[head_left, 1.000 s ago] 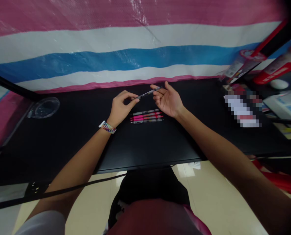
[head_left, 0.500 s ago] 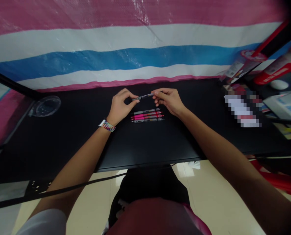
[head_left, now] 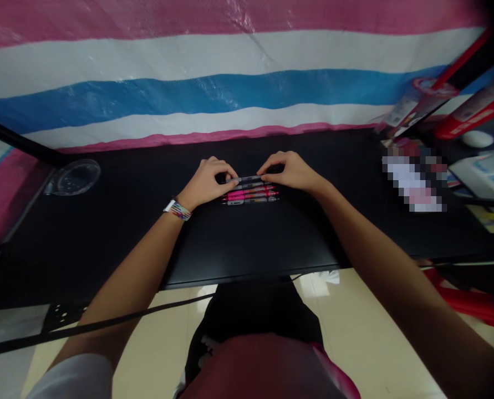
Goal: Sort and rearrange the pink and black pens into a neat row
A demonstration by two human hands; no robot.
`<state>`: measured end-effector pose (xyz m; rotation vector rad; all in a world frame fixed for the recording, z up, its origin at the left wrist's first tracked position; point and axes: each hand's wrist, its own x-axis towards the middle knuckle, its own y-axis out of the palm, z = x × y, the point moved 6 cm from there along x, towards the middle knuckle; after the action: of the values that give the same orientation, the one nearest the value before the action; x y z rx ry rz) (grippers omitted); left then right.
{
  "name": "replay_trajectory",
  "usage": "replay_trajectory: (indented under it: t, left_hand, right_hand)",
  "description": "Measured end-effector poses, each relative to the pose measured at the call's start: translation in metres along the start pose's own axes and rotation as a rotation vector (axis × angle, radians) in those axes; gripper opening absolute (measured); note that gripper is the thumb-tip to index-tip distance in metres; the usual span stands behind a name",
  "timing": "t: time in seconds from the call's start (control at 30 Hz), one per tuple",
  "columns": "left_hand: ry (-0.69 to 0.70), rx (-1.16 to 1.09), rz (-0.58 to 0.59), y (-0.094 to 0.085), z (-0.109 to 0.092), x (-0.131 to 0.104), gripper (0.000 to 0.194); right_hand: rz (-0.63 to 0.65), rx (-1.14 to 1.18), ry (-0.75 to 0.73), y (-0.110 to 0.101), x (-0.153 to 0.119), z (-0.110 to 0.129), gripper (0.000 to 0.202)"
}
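A dark pen with a clear barrel (head_left: pixel 249 179) lies crosswise at the far side of a row of pens on the black desk. My left hand (head_left: pixel 212 179) pinches its left end between thumb and fingers. At its right end, my right hand (head_left: pixel 289 170) pinches it the same way. Just nearer to me, side by side, are another dark pen (head_left: pixel 253 185), pink-red pens (head_left: pixel 249 194) and a grey pen (head_left: pixel 250 201). A colourful band circles my left wrist.
On the left of the black desk (head_left: pixel 250 255) sits a clear round plastic lid (head_left: pixel 74 177). At the right stand a clear cup (head_left: pixel 411 108), a red-and-white container (head_left: pixel 475 113) and papers. A striped sheet (head_left: pixel 230 88) hangs behind.
Both hands have come down toward me with the pen, from above the row to its far edge, beside the other pens. The pen is now more level.
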<state>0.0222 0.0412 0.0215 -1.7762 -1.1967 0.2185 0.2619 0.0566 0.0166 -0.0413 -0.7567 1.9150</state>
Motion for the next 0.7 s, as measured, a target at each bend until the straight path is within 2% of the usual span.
replay_trajectory:
  t: [0.13, 0.53, 0.7]
  left_hand:
    - [-0.014, 0.001, 0.025, 0.003, 0.002, 0.000, 0.006]
    - [-0.002, -0.035, -0.001, 0.003, 0.001, -0.001, 0.011]
    - [-0.009, -0.053, -0.012, 0.003, 0.002, 0.000, 0.012]
  right_hand:
    - [0.012, -0.045, -0.017, 0.000, -0.001, 0.002, 0.012]
    - [0.023, -0.130, -0.072, -0.001, -0.003, 0.005, 0.016]
    - [-0.035, -0.151, -0.129, 0.000, -0.007, 0.027, 0.012]
